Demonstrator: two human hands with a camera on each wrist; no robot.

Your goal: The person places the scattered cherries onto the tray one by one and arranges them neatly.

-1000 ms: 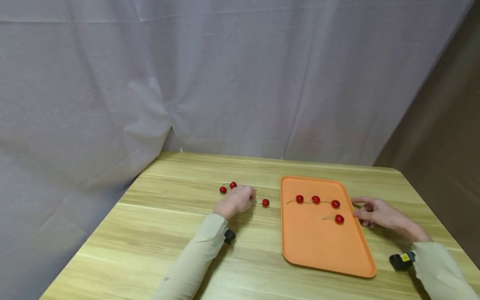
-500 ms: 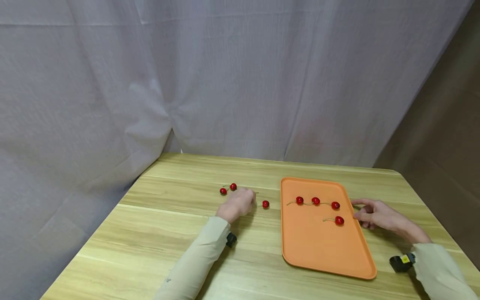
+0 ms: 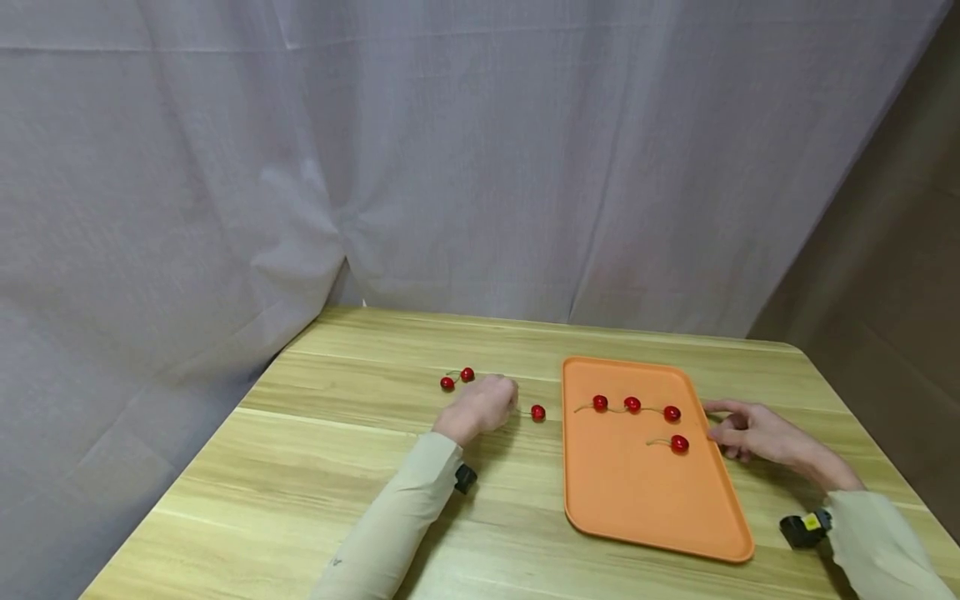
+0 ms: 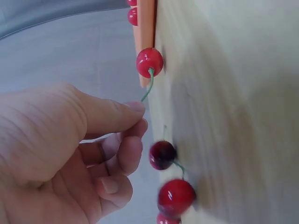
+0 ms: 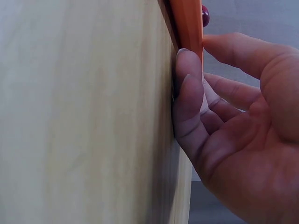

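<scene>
Fingertips of the left hand [image 3: 480,406] pinch the green stem of a cherry [image 3: 537,412] that sits on the desk [image 3: 315,467] just left of the orange tray [image 3: 637,508]; the left wrist view shows thumb and forefinger closed on that stem. Two more cherries [image 3: 457,379] lie on the desk behind the hand. Over on the far side, the right hand [image 3: 753,432] rests against the tray's right rim, fingers loosely bent and touching the edge, thumb over the lip. Four cherries [image 3: 632,404] lie on the tray
</scene>
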